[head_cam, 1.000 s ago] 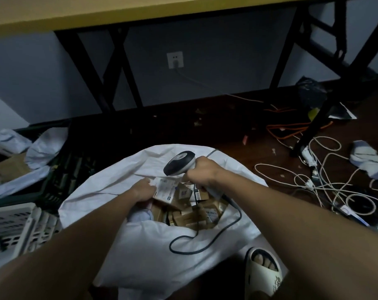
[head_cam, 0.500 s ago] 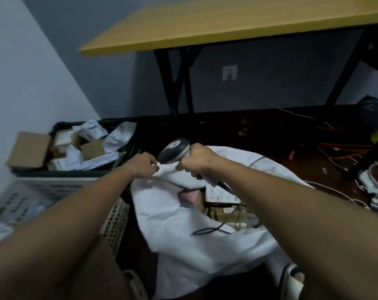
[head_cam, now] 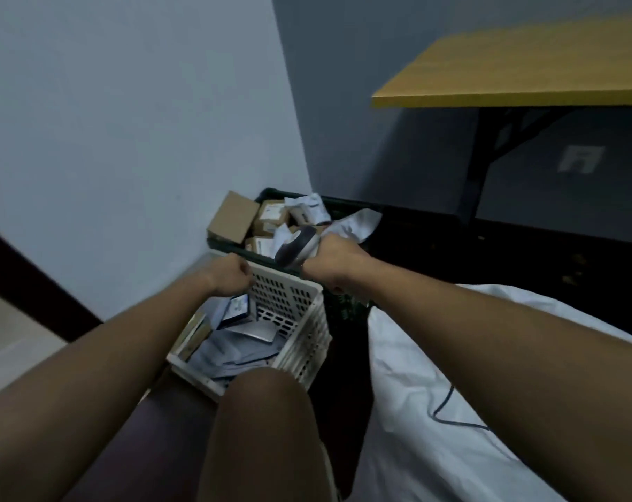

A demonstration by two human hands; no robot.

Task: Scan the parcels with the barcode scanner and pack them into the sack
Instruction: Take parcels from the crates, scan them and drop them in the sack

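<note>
My right hand grips the grey barcode scanner, held over the near rim of a dark crate. The scanner's cable trails back across the white sack, which lies at the lower right; its inside is hidden. Curled into a fist with nothing visible in it, my left hand hovers over the far edge of a white slotted basket. Grey mailer parcels and a blue-edged packet lie in that basket. The dark crate holds cardboard boxes and white mailers.
Both containers stand against the pale wall in the corner. A yellow-topped table on black legs stands at the right, with a wall socket beneath it. My bare knee is just in front of the basket.
My head has swung left, from the sack to the basket and crate. My left hand let go of the sack's edge and moved over the basket. The right hand carried the scanner along.
</note>
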